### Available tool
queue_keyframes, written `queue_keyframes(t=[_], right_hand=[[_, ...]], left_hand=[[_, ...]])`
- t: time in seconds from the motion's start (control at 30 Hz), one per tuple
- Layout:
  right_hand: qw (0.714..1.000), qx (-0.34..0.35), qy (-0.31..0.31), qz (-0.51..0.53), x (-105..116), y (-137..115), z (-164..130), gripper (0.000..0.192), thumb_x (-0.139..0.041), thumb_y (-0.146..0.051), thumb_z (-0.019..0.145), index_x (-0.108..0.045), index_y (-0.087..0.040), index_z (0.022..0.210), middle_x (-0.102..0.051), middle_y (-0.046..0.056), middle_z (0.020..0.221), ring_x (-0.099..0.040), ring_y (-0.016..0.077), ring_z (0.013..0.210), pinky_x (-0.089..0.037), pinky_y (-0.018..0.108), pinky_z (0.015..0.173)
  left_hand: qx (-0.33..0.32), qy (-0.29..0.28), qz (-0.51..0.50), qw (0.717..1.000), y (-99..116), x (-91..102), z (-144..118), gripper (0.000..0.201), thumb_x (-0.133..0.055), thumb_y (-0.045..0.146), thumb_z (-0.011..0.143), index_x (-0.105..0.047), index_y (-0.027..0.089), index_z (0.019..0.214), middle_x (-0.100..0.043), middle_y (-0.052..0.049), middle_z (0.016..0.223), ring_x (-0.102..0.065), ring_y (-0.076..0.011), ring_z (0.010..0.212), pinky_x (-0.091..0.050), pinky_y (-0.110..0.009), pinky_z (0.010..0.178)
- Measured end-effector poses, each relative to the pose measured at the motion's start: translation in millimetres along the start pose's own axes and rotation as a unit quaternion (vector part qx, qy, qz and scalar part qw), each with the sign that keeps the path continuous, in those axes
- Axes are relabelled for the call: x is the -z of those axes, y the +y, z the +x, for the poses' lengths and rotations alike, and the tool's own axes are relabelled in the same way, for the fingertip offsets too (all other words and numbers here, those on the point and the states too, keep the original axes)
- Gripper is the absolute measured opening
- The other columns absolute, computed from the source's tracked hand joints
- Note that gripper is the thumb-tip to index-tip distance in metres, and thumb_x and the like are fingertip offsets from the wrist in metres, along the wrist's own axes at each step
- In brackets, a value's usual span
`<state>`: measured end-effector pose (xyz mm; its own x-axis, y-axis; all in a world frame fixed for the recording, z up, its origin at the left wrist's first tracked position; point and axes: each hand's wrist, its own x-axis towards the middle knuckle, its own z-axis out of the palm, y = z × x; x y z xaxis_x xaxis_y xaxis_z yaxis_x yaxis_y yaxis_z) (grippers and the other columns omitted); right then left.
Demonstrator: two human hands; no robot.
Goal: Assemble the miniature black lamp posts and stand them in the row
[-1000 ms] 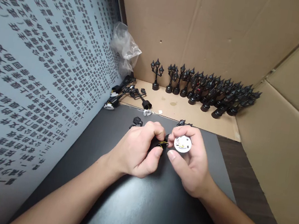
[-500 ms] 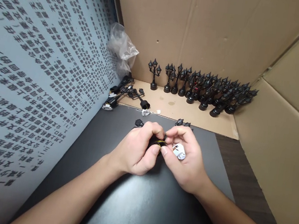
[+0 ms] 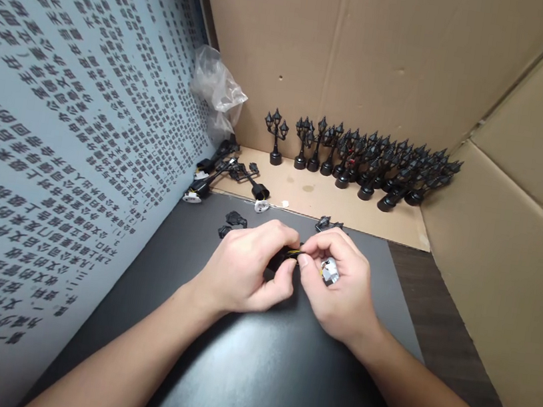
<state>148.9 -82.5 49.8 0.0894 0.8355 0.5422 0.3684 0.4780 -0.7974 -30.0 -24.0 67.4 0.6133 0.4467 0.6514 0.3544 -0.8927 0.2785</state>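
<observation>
My left hand point(image 3: 249, 271) is closed around a black miniature street lamp point(image 3: 235, 220), whose lantern heads stick out past the knuckles on the left. Its hollow base faces right, mostly hidden by my fingers. Thin yellow and black wires point(image 3: 293, 253) run out of that base toward my right hand point(image 3: 338, 287). The thumb and forefinger of the right hand pinch these wires. A white round base cap point(image 3: 329, 271) with small metal parts rests in the right palm, partly covered by the fingers.
Several finished-looking black street lamps point(image 3: 367, 176) stand along the cardboard at the back. Lamps with loose white caps point(image 3: 261, 207) lie at the left. Another lamp point(image 3: 329, 225) lies behind my right hand. A clear plastic bag point(image 3: 217, 88) hangs by the printed wall point(image 3: 88, 103).
The lamp in my left hand has turned or shifted left, so more of its lantern heads shows. The fingers on the wires have moved slightly, and the white cap has tilted in the right palm.
</observation>
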Motion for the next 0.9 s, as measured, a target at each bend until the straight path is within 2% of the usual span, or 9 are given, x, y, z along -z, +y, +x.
queue_keyframes(t=[0.33,0.57,0.7,0.77,0.83,0.9], right_hand=[[0.995,0.078,0.018,-0.063,0.9,2.2,-1.9,0.018,-0.068,-0.011,0.09,-0.068,-0.025,0.101,-0.068,0.003,0.091,-0.062,0.0186,0.075,-0.053,0.036,0.067],[0.996,0.071,0.018,-0.052,0.9,3.4,-0.8,0.019,-0.069,-0.012,0.092,-0.071,-0.026,0.104,-0.069,0.003,0.094,-0.063,0.0175,0.074,-0.055,0.035,0.069],[1.0,0.013,0.013,0.008,1.3,2.4,0.2,0.015,-0.069,-0.014,0.091,-0.072,-0.025,0.101,-0.066,0.002,0.089,-0.061,0.0166,0.074,-0.052,0.034,0.069],[0.996,-0.045,-0.003,0.08,1.3,3.8,1.1,0.019,-0.068,-0.015,0.088,-0.072,-0.025,0.104,-0.064,0.002,0.091,-0.06,0.017,0.078,-0.051,0.034,0.071],[0.967,-0.132,-0.028,0.216,1.0,5.9,3.1,0.029,-0.065,-0.016,0.081,-0.07,-0.024,0.108,-0.061,0.002,0.093,-0.056,0.0164,0.075,-0.048,0.033,0.067],[0.904,-0.221,-0.048,0.364,0.4,7.9,6.3,0.042,-0.061,-0.017,0.069,-0.067,-0.023,0.11,-0.057,0.004,0.096,-0.051,0.0158,0.072,-0.043,0.031,0.059]], left_hand=[[0.027,0.019,-0.017,0.999,3.1,-0.3,-0.7,0.017,-0.061,0.015,0.084,-0.059,0.021,0.1,-0.068,0.0,0.087,-0.065,-0.0138,0.075,-0.052,-0.025,0.07],[0.031,0.02,-0.046,0.998,3.4,0.0,1.0,0.014,-0.059,0.011,0.087,-0.064,0.018,0.098,-0.068,-0.001,0.084,-0.063,-0.0138,0.073,-0.051,-0.026,0.07],[0.057,0.036,-0.088,0.994,5.9,-0.8,1.7,0.012,-0.059,0.01,0.09,-0.067,0.018,0.095,-0.071,-0.002,0.083,-0.065,-0.0129,0.074,-0.052,-0.025,0.073],[0.078,0.039,-0.111,0.99,6.7,-1.7,1.7,0.012,-0.061,0.011,0.091,-0.069,0.018,0.094,-0.073,-0.002,0.085,-0.066,-0.013,0.074,-0.053,-0.025,0.074],[0.102,0.043,-0.133,0.985,7.0,-2.4,1.8,0.01,-0.062,0.013,0.092,-0.071,0.018,0.094,-0.075,-0.002,0.085,-0.067,-0.0135,0.074,-0.053,-0.026,0.072],[0.129,0.041,-0.157,0.978,6.7,-2.8,2.0,0.009,-0.063,0.015,0.092,-0.072,0.018,0.093,-0.075,-0.002,0.085,-0.068,-0.0141,0.073,-0.053,-0.026,0.07]])
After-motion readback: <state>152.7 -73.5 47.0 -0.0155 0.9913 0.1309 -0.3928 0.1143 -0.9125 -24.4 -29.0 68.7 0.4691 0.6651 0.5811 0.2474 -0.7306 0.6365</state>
